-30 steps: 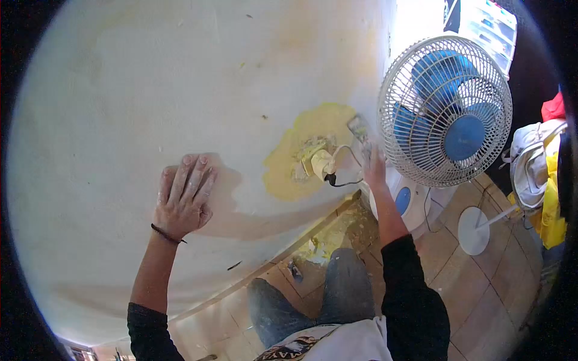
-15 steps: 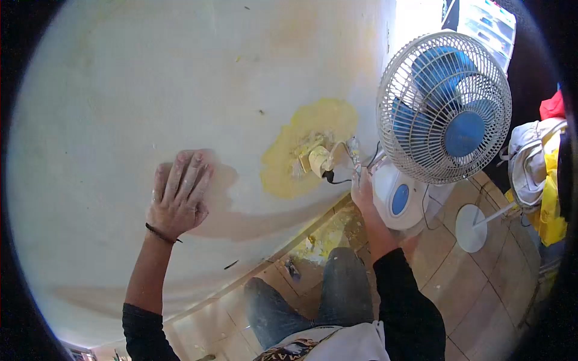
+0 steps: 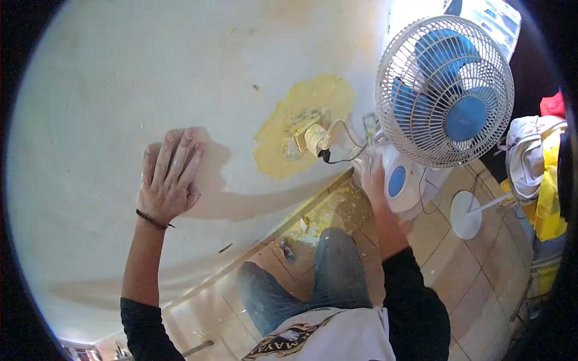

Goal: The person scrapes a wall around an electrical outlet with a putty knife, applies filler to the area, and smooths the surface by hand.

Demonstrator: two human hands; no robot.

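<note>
The scraper [image 3: 369,127] stands upright right of centre, between the plug [image 3: 314,139] and the fan [image 3: 445,90]; the right hand [image 3: 374,179] grips it from below, fingers closed round the handle; whether the blade touches the wall [image 3: 90,90] I cannot tell; the plug sits in a yellow patch [image 3: 283,147], a black cord hanging from it; the left hand [image 3: 167,177], left of centre, lies flat on the wall, fingers straight and holding nothing; yellow crumbs [image 3: 325,215] litter the floor [image 3: 469,271] below the patch.

Fan [image 3: 445,90] crowds socket [image 3: 313,139]; wall [image 3: 120,72] leftward open
</note>
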